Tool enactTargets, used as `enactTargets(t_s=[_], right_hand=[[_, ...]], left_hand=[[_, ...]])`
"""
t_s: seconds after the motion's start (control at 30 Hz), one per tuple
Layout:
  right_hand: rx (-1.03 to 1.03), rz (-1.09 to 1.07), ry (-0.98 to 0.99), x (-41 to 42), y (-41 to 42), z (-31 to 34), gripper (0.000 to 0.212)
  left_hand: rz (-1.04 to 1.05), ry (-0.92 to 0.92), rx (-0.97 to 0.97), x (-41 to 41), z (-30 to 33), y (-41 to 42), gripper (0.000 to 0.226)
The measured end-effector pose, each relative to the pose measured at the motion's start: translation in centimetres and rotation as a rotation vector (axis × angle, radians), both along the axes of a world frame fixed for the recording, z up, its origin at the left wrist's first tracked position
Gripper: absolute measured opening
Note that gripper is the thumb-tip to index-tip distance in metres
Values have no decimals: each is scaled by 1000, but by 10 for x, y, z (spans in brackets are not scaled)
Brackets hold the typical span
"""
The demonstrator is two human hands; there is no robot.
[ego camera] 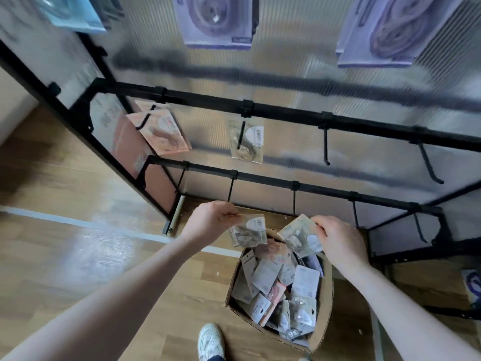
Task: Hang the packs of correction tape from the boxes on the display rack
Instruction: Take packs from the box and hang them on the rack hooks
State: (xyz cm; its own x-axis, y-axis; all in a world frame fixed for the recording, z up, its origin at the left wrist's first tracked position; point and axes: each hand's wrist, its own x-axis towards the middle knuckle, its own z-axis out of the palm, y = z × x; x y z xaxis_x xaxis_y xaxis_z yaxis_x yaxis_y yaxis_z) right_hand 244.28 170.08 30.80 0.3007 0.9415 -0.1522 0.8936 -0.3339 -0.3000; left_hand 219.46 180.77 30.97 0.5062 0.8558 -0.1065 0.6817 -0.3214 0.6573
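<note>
A cardboard box (326,303) on the floor holds several loose packs of correction tape (281,290). My left hand (208,222) pinches the top of one beige pack (248,230) above the box's far rim. My right hand (338,239) grips a second beige pack (299,235), tilted, just right of the first. Both hands are below the black display rack (286,113). On the rack's middle rail, a beige pack (247,140) hangs on one hook and orange packs (161,131) hang at the left. The lower rail's hooks (294,201) are bare.
Purple packs (216,19) hang higher on the ribbed panel, and blue ones at top left. Two bare hooks (325,147) stick out at the right of the middle rail. A white shoe (210,341) stands on the wooden floor beside the box.
</note>
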Motion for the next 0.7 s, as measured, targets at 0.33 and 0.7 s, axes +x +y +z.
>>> enactTargets(t_s=[0.33, 0.7], right_hand=[[240, 104, 10, -29, 33, 65, 20], [450, 173, -26, -39, 43, 68, 12]], left_hand=[[45, -124, 133, -37, 76, 26, 7], [114, -280, 161, -12, 86, 45, 8]])
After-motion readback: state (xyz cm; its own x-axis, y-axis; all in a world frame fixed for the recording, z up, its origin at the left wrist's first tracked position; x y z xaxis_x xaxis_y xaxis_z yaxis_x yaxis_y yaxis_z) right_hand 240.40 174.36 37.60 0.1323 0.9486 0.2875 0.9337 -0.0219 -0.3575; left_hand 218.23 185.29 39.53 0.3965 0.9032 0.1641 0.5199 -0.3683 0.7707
